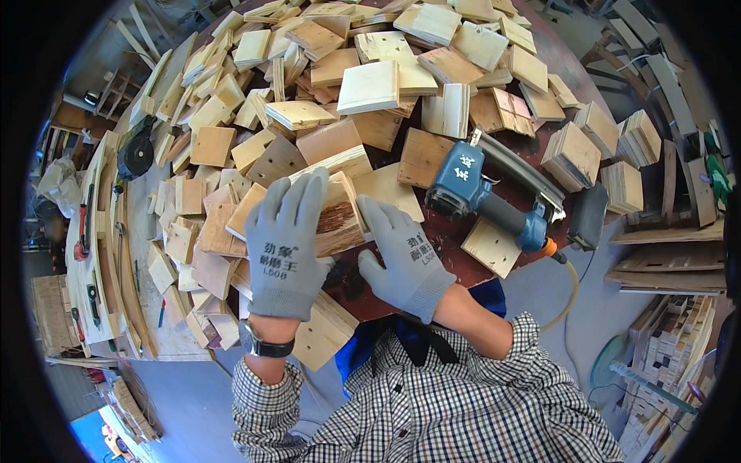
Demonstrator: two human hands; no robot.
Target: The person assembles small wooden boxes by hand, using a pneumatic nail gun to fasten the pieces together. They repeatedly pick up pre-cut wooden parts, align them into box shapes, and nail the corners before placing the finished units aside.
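Both my hands wear grey gloves, with a small wooden block [340, 218] between them near the table's front edge. Its upward face has a rough, dark brown patch. My left hand [287, 235] lies along the block's left side, fingers over its far end and thumb by its near end. My right hand [403, 251] presses its fingers against the right edge, thumb bent below. The fingers' undersides are hidden. To the right, a blue pneumatic nail gun [494, 201] rests on the dark red tabletop [378, 302].
A large heap of plywood pieces [369, 87] covers the table's far and left parts. Stacked blocks [571, 157] stand at the right. Near the nail gun, a flat wood piece [492, 247] lies beside its yellowish air hose [572, 289]. A tape measure [136, 152] sits far left.
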